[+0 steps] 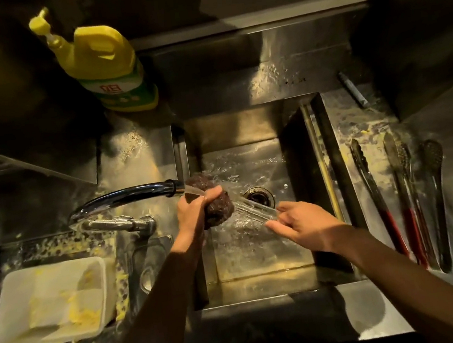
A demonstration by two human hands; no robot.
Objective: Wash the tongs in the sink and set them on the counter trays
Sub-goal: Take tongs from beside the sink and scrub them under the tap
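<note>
Over the sink (263, 284), the left hand (193, 216) has its fingers curled tight round a dark scrubber (220, 211) and holds it right under the faucet (130, 194). The faucet reaches in from nine o'clock with water running. The scrubber presses against one end of the tongs (253, 211), which show only as a shiny blur slanting across the drain (258, 196) near the middle of the basin. The right hand (302, 227) comes in from four o'clock and pinches the other end between the thumb and nearly straight fingers. The spray makes the exact grip hard to read.

On the wet counter (358, 131) at three o'clock, well apart from the hands, three more pairs lie side by side: thin red-handled tongs (374, 195), broad red-handled tongs (403, 200) and black tongs (438, 195). A grey marker (353, 93) lies at two o'clock beyond them. A yellow soap bottle (107, 63) stands at eleven o'clock. A white tub (50, 266) smeared with yellow residue sits at eight o'clock, with yellow scraps scattered about it.
</note>
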